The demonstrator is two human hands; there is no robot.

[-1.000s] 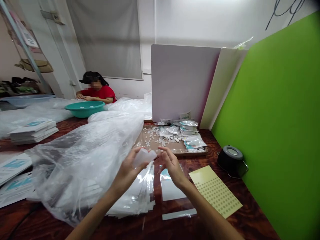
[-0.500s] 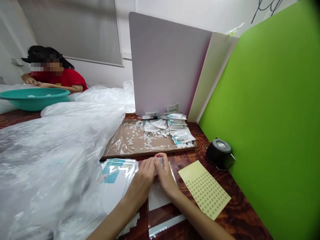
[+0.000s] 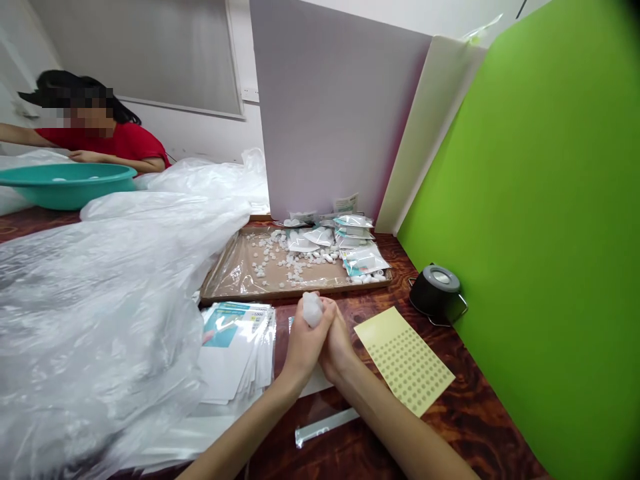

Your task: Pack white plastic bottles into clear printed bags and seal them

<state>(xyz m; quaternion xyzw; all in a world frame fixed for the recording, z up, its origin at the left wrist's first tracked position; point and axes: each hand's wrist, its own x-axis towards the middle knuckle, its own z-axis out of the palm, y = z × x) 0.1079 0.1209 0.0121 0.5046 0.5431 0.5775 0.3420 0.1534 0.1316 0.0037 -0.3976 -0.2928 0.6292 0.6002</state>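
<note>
A translucent white rounded piece (image 3: 313,309) sticks up from between my two hands; its exact kind is not clear. My left hand (image 3: 301,343) is wrapped round it, thumb side up. Pressed against the left from the other side, my right hand (image 3: 337,340) is closed too, and its fingers are partly hidden. Beneath them lies a clear packet with a white insert (image 3: 317,381), mostly covered by my hands and forearms. To the left is a fanned stack of clear-wrapped printed cards (image 3: 227,377).
A cardboard tray (image 3: 233,290) ahead holds small white pieces and filled packets (image 3: 364,259). At right are a yellow dotted sticker sheet (image 3: 407,360), a black round device (image 3: 436,293) and a green panel (image 3: 540,233). Plastic sheeting (image 3: 100,307), a teal basin (image 3: 95,179) and a person in red (image 3: 135,147) are left.
My hands have turned and closed together, bringing the white piece into view on top. The view has tilted down slightly. The other person's arm has stretched out to the left.
</note>
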